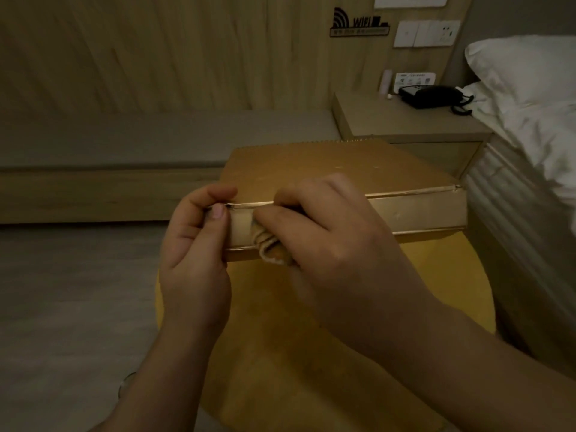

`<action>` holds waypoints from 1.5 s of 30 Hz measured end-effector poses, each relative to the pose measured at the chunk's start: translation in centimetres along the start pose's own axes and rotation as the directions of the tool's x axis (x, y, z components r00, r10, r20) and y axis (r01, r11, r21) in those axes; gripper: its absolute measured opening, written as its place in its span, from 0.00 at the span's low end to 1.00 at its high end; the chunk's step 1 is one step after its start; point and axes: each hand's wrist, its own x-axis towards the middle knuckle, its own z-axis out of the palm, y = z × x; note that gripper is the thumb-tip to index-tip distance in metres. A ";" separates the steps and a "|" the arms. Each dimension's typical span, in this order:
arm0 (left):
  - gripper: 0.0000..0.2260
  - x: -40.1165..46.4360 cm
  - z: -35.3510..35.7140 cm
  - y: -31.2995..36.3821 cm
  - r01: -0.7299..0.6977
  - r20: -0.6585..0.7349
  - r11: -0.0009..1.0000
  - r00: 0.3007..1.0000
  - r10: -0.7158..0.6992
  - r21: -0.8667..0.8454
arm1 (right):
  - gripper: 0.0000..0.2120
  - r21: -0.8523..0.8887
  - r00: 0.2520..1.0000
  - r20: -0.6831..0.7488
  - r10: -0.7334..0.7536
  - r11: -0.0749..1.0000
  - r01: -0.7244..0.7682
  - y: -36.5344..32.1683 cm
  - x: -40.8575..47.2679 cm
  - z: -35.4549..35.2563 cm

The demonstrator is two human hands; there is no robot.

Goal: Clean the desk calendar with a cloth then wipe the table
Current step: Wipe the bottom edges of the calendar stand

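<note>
Gold cardboard desk calendar point(336, 173) with spiral binding along far edge, lifted above yellow round table point(358, 353), over its far half, tilted so the narrow base panel faces the camera. Pinched at near left corner by left hand point(196, 254): thumb on the front panel, fingers curled over the top fold. Crumpled tan cloth point(271, 244) pressed against the base panel just right of the left thumb, bunched under right hand point(330, 244), fingers curled round it and knuckles over the fold line. Both forearms bare, entering from bottom edge of view.

Yellow table top visible below and to the right of the calendar. White bed with pillow point(526, 67) close against the table's right side. Pale wooden nightstand point(392, 120) beyond the calendar's far right corner, carrying black corded telephone point(433, 96) and small white card stand point(414, 80). Black WiFi sign point(358, 24) and white switch panel point(427, 33) on wood-panelled wall above. Grey cushioned bench point(140, 138) along the wall at left. Grey floor at left of the table.
</note>
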 end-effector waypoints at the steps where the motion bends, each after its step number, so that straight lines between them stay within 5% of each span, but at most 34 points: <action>1: 0.12 0.1 0.0 0.0 -0.003 -0.015 1.000 1.000 0.003 0.005 | 0.12 -0.008 1.000 -0.003 0.008 1.000 -0.008 0.3 -0.2 -0.3; 11: 0.14 0.8 -0.5 -0.2 -0.017 -0.047 0.999 0.999 0.019 0.039 | 0.14 -0.208 0.991 -0.054 0.124 0.969 -0.133 7.1 -4.6 -5.6; 18: 0.06 0.9 -0.2 -0.5 -0.062 -0.002 0.995 0.998 0.063 0.076 | 0.19 -0.255 0.962 -0.030 0.272 0.928 -0.270 11.5 -7.0 -8.0; 28: 0.06 1.3 -0.6 -0.6 -0.042 -0.045 0.994 0.998 0.046 0.102 | 0.15 -0.201 0.988 -0.074 0.136 0.968 -0.148 7.0 -3.7 -5.0; 36: 0.08 1.2 -0.2 -1.1 -0.061 -0.012 0.996 0.998 0.062 0.071 | 0.13 0.004 0.997 -0.031 0.071 0.997 -0.071 1.5 -0.5 -0.1; 45: 0.06 1.7 -0.9 -1.2 -0.075 -0.024 0.991 0.997 0.079 0.111 | 0.11 -0.059 0.997 -0.055 0.061 0.996 -0.064 2.7 -1.3 -1.1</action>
